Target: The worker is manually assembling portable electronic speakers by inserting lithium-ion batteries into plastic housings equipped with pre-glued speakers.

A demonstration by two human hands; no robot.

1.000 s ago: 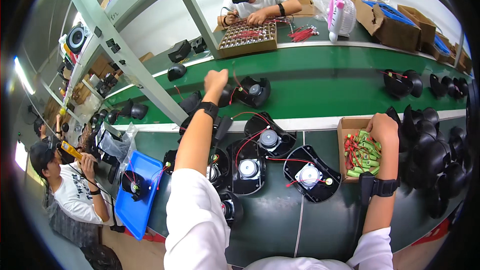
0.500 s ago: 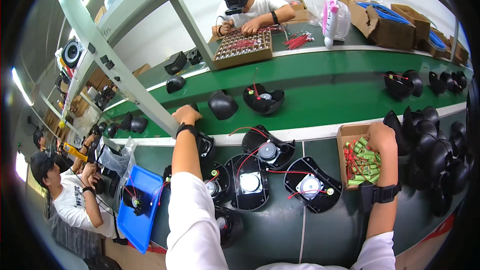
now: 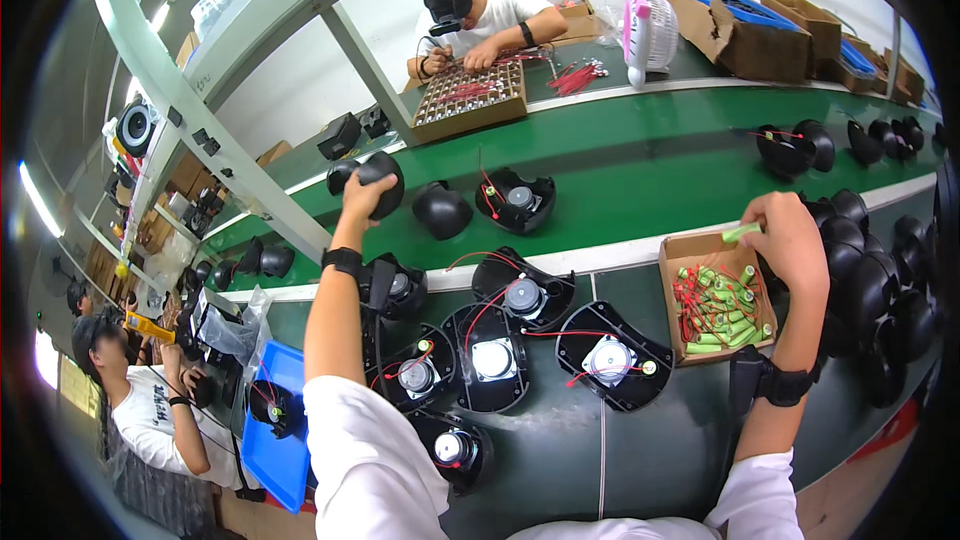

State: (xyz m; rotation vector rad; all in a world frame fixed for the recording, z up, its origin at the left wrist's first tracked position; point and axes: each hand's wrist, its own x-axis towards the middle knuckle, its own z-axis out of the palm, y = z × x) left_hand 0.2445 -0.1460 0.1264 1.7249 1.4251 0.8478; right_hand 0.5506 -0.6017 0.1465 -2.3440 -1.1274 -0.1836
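One green cell in right hand, seemingly lying crosswise.

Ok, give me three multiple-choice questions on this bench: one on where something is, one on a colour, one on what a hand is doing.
1. Where is the battery box?
A) right of the open shells
B) on the green belt
C) in the blue tray

2. What colour are the batteries?
A) red
B) green
C) white

3. What is the left hand doing?
A) resting flat
B) holding a black shell
C) holding a battery

Answers: 1 A, it sits beside the shells. 2 B, green cells with red wires. 3 B, its grip is closed on the shell over the belt.
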